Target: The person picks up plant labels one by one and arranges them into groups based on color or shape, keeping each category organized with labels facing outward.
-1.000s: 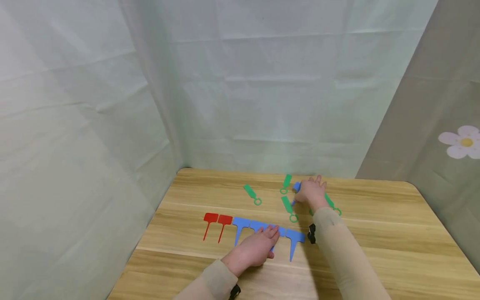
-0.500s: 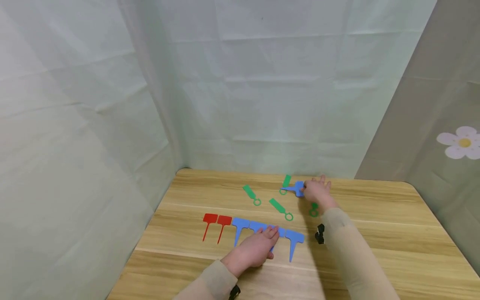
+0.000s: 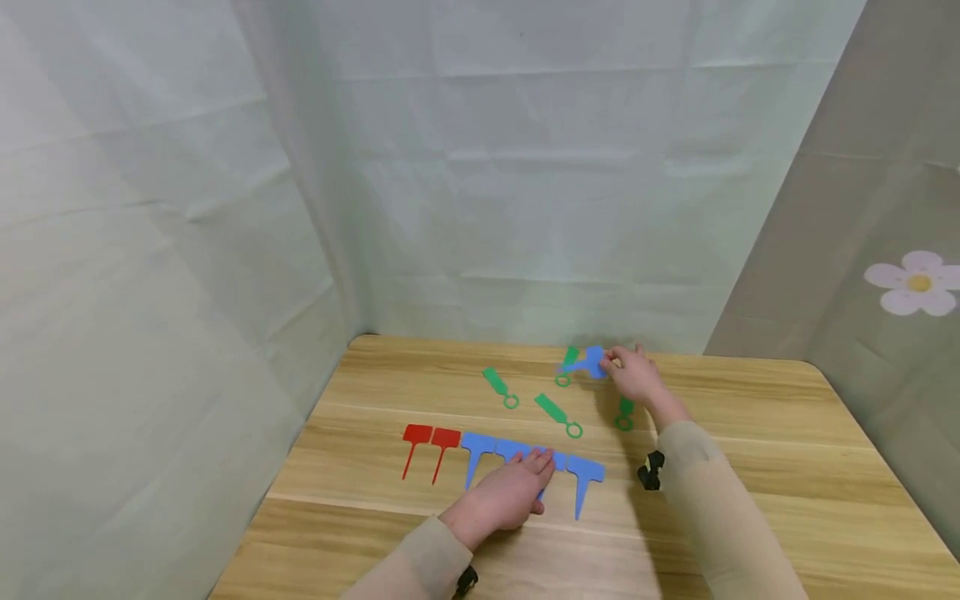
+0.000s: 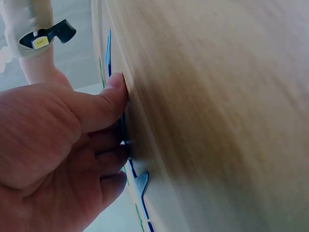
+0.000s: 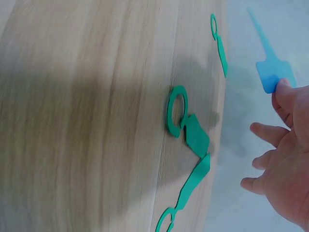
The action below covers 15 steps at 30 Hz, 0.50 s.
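Note:
Between thumb and index finger my right hand [image 3: 633, 375] pinches a blue plant label [image 5: 275, 72] by its broad head, raised off the table; the other fingers are spread. Its stem points left, over a green ring-ended tag [image 3: 572, 358] in the head view. My left hand [image 3: 513, 492] rests flat over a row of blue T-shaped plant labels [image 3: 477, 444], covering part of the middle ones. The row's right-end blue label [image 3: 587, 471] is uncovered. Two red plant labels [image 3: 417, 433] lie at the row's left end, stems toward me.
More green ring-ended tags lie loose behind the row: one at the left [image 3: 496, 382], one in the middle [image 3: 551, 408], another under my right wrist [image 3: 625, 414]. Two green tags [image 5: 197, 137] touch in the right wrist view. Pale curtains [image 3: 525, 208] stand behind the wooden table [image 3: 750, 467].
My right hand has picked up the blue label, turned it sideways and lifted it. The middle green tag has shifted and turned. My left hand has stayed in place.

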Tool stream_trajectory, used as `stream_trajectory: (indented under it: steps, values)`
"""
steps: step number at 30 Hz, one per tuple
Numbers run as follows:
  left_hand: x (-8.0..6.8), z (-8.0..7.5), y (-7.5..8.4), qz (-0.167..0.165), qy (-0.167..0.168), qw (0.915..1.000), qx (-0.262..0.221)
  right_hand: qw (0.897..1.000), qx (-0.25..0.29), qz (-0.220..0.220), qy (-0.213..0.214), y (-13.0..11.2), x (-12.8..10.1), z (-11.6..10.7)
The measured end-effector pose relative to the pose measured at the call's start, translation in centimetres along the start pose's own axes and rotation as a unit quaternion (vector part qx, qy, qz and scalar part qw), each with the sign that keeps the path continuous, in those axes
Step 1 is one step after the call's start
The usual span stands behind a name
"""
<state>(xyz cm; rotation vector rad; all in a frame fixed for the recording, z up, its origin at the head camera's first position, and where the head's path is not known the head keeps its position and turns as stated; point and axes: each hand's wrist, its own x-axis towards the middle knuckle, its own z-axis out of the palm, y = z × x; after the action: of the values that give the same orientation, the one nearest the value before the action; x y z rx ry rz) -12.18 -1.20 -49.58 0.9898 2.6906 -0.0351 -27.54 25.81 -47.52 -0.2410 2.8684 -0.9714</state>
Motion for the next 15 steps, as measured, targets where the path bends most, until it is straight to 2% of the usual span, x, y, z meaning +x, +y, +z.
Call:
stream_trajectory:
  steps: [15]
  values:
    - [0.0, -0.1, 0.0, 0.001, 0.002, 1.0000, 0.003, 0.999, 0.026, -0.048, 0.005, 1.0, -1.1, -0.4]
